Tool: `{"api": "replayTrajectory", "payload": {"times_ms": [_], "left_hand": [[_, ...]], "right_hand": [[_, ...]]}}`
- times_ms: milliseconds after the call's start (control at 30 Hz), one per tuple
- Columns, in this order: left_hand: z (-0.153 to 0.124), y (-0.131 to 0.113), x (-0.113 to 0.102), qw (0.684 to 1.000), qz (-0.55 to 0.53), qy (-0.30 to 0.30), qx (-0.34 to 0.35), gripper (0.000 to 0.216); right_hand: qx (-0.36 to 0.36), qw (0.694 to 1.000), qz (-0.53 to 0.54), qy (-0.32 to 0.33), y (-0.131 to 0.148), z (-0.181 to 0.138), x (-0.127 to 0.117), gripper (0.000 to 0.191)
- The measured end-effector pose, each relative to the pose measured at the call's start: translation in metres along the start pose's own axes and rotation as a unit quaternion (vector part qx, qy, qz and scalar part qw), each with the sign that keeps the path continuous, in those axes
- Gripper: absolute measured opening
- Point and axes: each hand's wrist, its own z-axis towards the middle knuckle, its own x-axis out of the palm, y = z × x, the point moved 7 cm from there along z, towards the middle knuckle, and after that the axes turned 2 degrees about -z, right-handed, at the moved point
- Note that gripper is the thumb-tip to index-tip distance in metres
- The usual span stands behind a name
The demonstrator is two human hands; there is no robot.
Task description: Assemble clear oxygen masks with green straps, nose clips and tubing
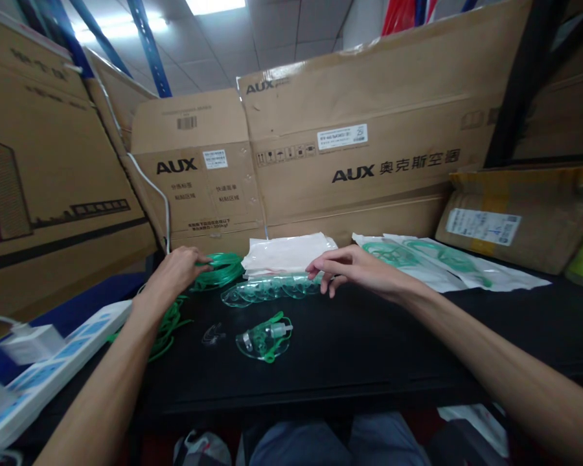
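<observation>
My left hand (187, 266) reaches to the coiled green tubing (218, 270) at the back left, its fingers closed at the coil's edge; what they pinch is hidden. Over the right end of a row of nested clear green masks (272, 290), my right hand (342, 266) hovers with fingers apart and nothing visible in them. A single clear mask with a green strap (265, 338) lies on the black table in front. Left of it are small clear pieces (214, 334). Loose green straps (168, 327) lie partly behind my left forearm.
White pouches (291, 254) are stacked behind the masks. Packed pouches with green tubing (418, 259) lie at the back right, near a taped cardboard box (519, 213). A white power strip (58, 369) runs along the left. Large cardboard panels (369, 129) wall the back.
</observation>
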Motion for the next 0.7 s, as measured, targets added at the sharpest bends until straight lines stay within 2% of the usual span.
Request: {"api": "replayTrajectory", "payload": {"times_ms": [133,233,400,700], "left_hand": [[0.001,0.006,0.015,0.999,0.005,0.049,-0.001,0.025],[0.001,0.010,0.026,0.998,0.006,0.063,-0.001,0.025],[-0.002,0.015,0.033,0.999,-0.001,0.053,0.003,0.028],[-0.002,0.015,0.031,1.000,0.000,0.021,0.014,0.040]], "right_hand": [[0.013,1.000,-0.017,0.016,-0.002,0.001,0.004,0.036],[0.015,0.999,-0.026,0.033,-0.006,0.002,0.006,0.036],[0.016,0.997,-0.053,0.052,-0.009,0.001,0.008,0.033],[0.013,0.996,-0.066,0.064,-0.012,0.000,0.013,0.034]]}}
